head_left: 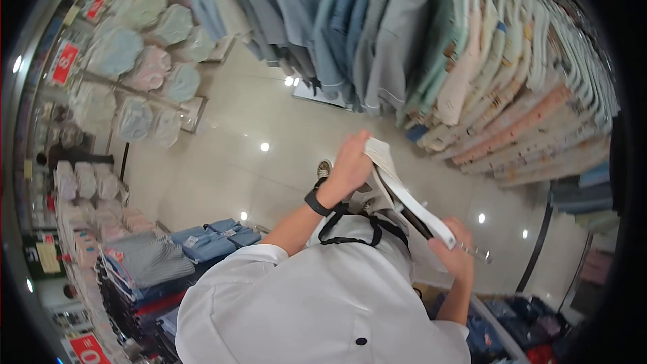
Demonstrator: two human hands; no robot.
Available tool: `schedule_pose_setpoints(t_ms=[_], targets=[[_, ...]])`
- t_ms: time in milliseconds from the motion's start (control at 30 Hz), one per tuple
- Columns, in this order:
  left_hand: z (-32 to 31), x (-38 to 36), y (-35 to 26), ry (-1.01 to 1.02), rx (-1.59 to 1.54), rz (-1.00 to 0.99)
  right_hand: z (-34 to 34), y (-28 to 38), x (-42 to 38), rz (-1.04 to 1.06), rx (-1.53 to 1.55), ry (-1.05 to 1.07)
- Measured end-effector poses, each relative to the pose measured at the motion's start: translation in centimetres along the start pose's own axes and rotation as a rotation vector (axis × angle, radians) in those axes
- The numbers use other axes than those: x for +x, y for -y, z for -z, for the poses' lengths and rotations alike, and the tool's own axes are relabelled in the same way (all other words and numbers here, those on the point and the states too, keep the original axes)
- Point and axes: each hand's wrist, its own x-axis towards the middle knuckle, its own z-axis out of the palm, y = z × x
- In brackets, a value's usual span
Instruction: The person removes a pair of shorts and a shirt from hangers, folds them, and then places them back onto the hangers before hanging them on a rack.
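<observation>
A white hanger (419, 210) with a metal hook at its lower right end is held in front of the body, with a pale garment (382, 156) on it. My left hand (350, 163), with a black band on the wrist, is closed on the garment at the hanger's upper end. My right hand (456, 251) is closed round the hanger near its hook. The lower part of the garment is mostly hidden behind the hanger and my body.
Hanging clothes (397, 34) fill a rack ahead and to the right. Packaged items (114, 50) hang at the left. Folded denim (212, 239) lies at the lower left, and more folded clothes (512, 323) are at the lower right.
</observation>
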Motion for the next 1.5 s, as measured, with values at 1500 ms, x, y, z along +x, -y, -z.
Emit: schedule_pose_setpoints(t_ms=[1500], targets=[[5.5, -1.0, -6.4, 0.61, -0.431, 0.358, 3.8, 0.0, -6.8, 0.481, -0.401, -0.307]])
